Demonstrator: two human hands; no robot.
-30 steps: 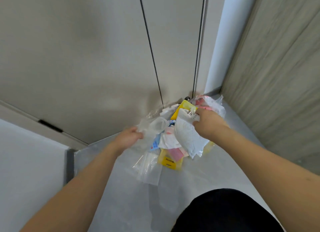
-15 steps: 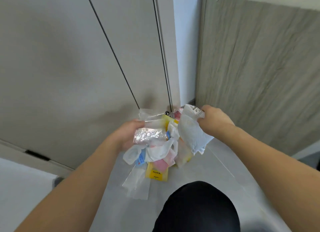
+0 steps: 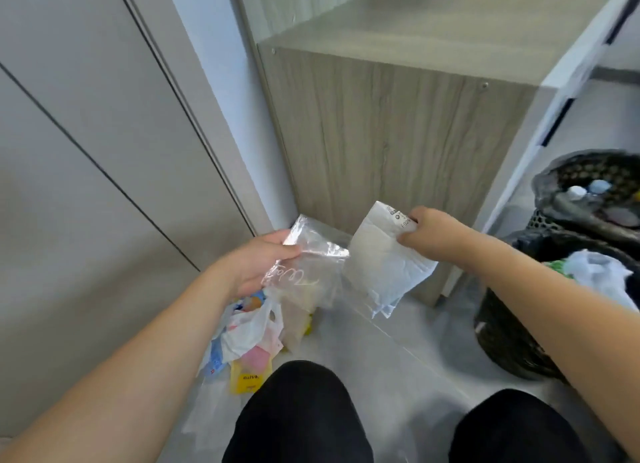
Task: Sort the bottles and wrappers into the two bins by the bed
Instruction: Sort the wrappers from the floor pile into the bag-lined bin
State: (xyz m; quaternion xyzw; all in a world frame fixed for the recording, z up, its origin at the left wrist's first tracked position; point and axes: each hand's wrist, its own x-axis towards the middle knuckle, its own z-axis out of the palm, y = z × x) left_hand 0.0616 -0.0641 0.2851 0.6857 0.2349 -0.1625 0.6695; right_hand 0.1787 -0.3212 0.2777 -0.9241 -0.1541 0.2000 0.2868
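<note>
My left hand [image 3: 263, 265] grips a bunch of wrappers [image 3: 249, 334]: clear plastic bags on top, with white, pink, blue and yellow packets hanging below it. A white padded envelope [image 3: 381, 268] hangs from my right hand [image 3: 427, 234], which pinches its top corner by a printed label. Both hands are raised above the grey floor. At the right edge stand two black mesh bins. The far bin [image 3: 554, 189] holds bottles with white and blue caps. The near bin [image 3: 502, 338] holds white and green wrappers.
A wood-grain cabinet [image 3: 381, 144] stands straight ahead, with a white shelf unit [image 3: 568, 92] to its right behind the bins. Grey wardrobe doors [image 3: 86, 133] fill the left. My knees in black trousers [image 3: 294, 414] are at the bottom, over grey floor tiles [image 3: 398, 358].
Both hands lifted the wrappers off the floor corner and swung right with the view. The cabinet front and the two bins have come into sight. My hands have drawn apart.
</note>
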